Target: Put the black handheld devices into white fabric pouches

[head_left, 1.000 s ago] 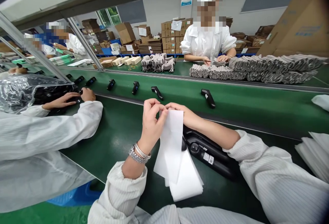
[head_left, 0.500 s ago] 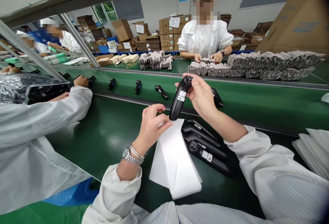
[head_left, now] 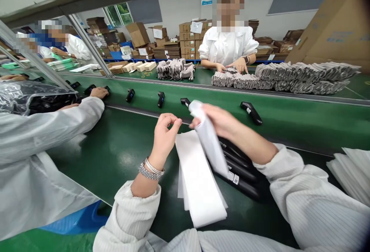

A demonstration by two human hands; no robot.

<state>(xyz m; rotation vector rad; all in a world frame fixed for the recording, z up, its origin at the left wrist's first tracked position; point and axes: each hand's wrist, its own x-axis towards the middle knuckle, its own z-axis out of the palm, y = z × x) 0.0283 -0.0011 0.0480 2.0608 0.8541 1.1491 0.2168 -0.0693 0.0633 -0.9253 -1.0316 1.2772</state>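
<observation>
My right hand (head_left: 221, 121) grips a white sleeve (head_left: 209, 140), slightly blurred, which slants down toward me. Whether the black handheld device is inside it cannot be seen. To the left and apart from it, my left hand (head_left: 165, 130) has its thumb and index fingertips together, with nothing visible between them. Under my hands lies a stack of flat white sleeves (head_left: 199, 182) on the green table. Beside the stack rest several black handheld devices (head_left: 243, 184) with white labels, partly covered by the held sleeve and my right forearm.
Beyond my hands, a green conveyor belt (head_left: 170, 90) carries spaced black devices, one (head_left: 251, 112) right of my hand. More white sleeves (head_left: 351, 171) lie at the right. A co-worker's arm (head_left: 86, 117) reaches the belt at left. Grey bundles (head_left: 306, 76) line the far table before another person.
The black device in my right hand is no longer visible; a white sleeve is there instead. My left hand has drawn slightly left, away from it. Devices on the belt have shifted right.
</observation>
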